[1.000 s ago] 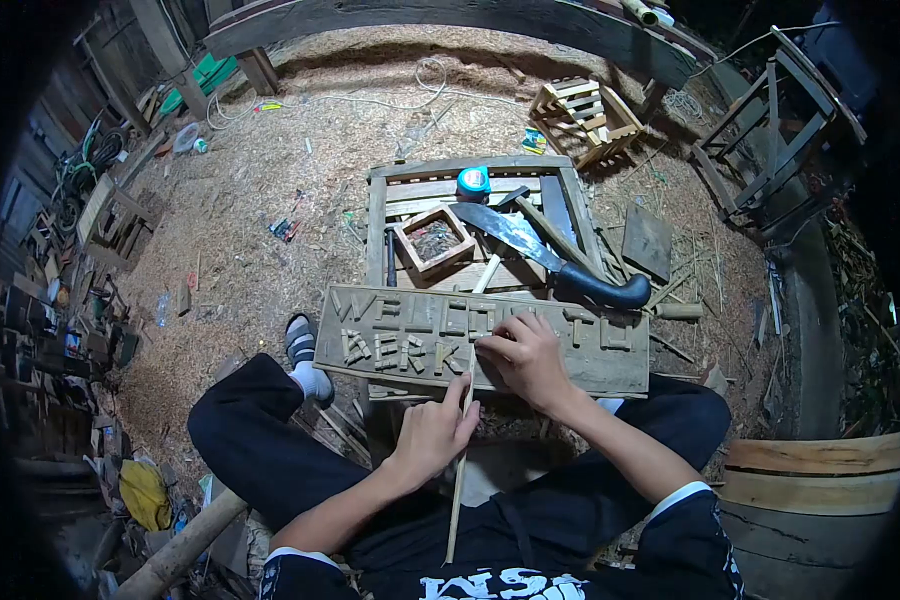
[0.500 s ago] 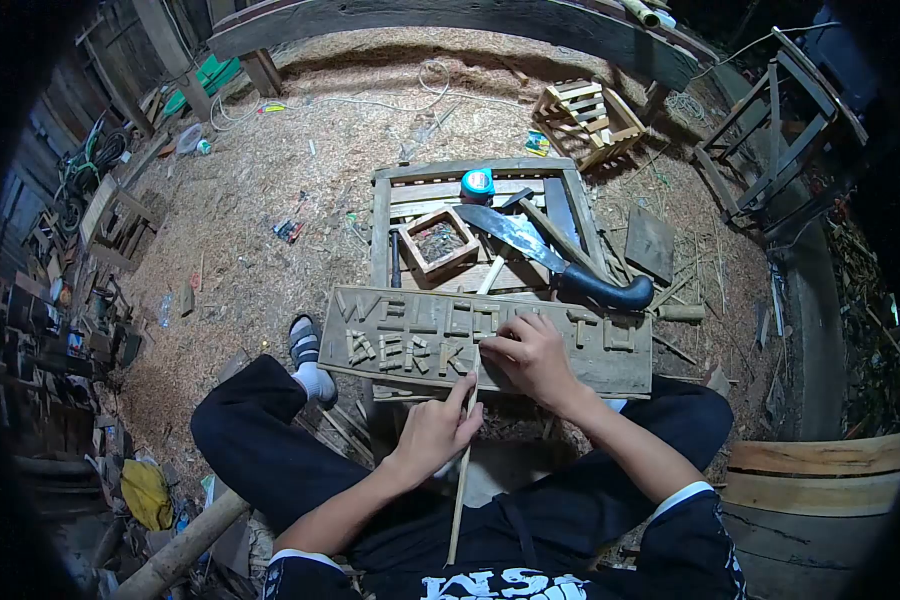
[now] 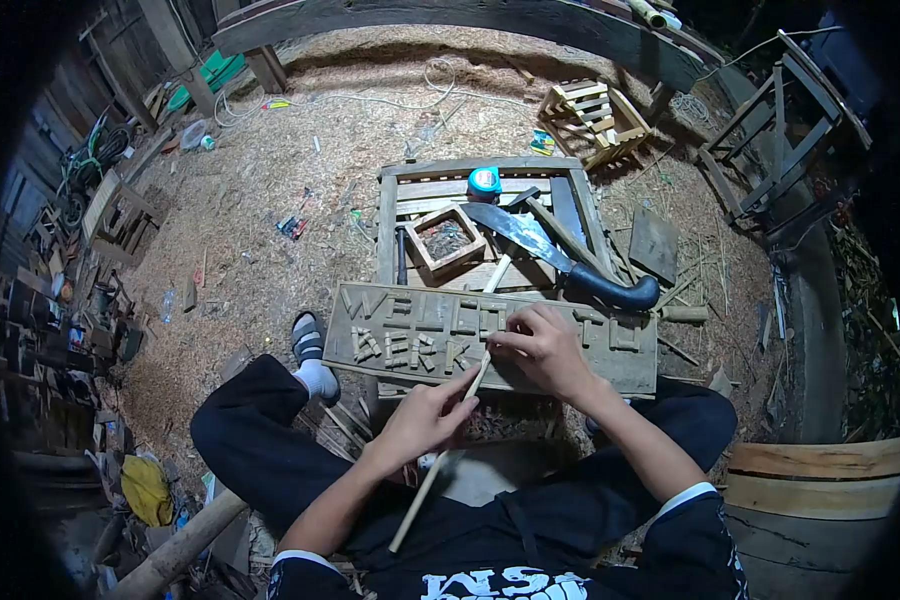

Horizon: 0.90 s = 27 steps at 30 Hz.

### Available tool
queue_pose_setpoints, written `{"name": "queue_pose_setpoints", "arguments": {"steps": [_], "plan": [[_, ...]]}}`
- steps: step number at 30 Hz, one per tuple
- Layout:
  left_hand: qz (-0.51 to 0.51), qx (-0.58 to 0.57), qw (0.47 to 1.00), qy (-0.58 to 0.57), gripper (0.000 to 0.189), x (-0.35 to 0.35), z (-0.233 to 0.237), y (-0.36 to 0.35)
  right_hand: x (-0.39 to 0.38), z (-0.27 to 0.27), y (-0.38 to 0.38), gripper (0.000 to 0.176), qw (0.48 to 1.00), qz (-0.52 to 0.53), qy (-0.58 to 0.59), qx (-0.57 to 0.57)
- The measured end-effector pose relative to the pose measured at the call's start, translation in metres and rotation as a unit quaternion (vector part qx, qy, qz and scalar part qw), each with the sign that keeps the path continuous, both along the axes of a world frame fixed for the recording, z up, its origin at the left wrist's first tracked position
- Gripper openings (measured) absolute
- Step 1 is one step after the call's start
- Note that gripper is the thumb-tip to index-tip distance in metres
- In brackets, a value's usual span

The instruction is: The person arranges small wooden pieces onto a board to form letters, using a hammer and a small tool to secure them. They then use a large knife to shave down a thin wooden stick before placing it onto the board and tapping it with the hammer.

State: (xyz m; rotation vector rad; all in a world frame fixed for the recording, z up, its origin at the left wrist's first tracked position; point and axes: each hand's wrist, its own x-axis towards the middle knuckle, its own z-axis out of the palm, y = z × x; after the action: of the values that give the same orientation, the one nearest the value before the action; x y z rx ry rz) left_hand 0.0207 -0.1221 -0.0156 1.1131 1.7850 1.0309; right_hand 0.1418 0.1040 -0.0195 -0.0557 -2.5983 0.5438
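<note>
My left hand (image 3: 422,420) has its thumb and fingers around a long thin wooden stick (image 3: 432,490), whose upper end reaches the lower edge of a wooden board (image 3: 610,372). At the tip of that stick, my right hand (image 3: 542,350) is closed in a pinch over the board; whether it grips the stick or a small piece is too small to tell. Short wooden strips form raised letters (image 3: 410,350) in two rows on the board. Part of the upper row is hidden by my right hand.
Behind the board, a slatted wooden table (image 3: 388,230) bears a big knife (image 3: 530,240), a hammer (image 3: 565,235), a teal tape measure (image 3: 484,182) and a square wooden box (image 3: 444,268). A slatted crate (image 3: 595,125) stands on the shavings-covered floor.
The stick's lower end has swung left, and my left hand has shifted slightly left. My right hand has moved a little right, still over the board.
</note>
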Motion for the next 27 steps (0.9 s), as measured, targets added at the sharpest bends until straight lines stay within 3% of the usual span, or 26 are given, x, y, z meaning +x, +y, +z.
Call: {"name": "queue_pose_setpoints", "arguments": {"steps": [7, 10, 12, 19, 27], "plan": [[-0.030, 0.073, 0.987, 0.138, 0.050, -0.005, -0.016, -0.004, 0.002, -0.001, 0.000, 0.019, 0.999, 0.002, -0.011, 0.033], [-0.039, -0.003, 0.978, 0.204, 0.051, -0.001, -0.013, -0.007, 0.002, -0.002, -0.002, 0.018, 0.999, -0.003, -0.008, 0.031], [-0.038, 0.064, 0.950, 0.303, 0.054, 0.003, -0.019, -0.007, 0.002, -0.002, -0.002, 0.018, 1.000, -0.002, -0.004, 0.024], [-0.053, 0.020, 0.949, 0.309, 0.054, 0.004, -0.012, -0.006, 0.003, -0.004, -0.003, 0.018, 1.000, -0.010, 0.006, 0.017], [-0.026, 0.070, 0.957, 0.280, 0.051, 0.006, -0.020, -0.005, 0.002, -0.007, -0.006, 0.019, 0.999, -0.022, 0.025, 0.003]]}}
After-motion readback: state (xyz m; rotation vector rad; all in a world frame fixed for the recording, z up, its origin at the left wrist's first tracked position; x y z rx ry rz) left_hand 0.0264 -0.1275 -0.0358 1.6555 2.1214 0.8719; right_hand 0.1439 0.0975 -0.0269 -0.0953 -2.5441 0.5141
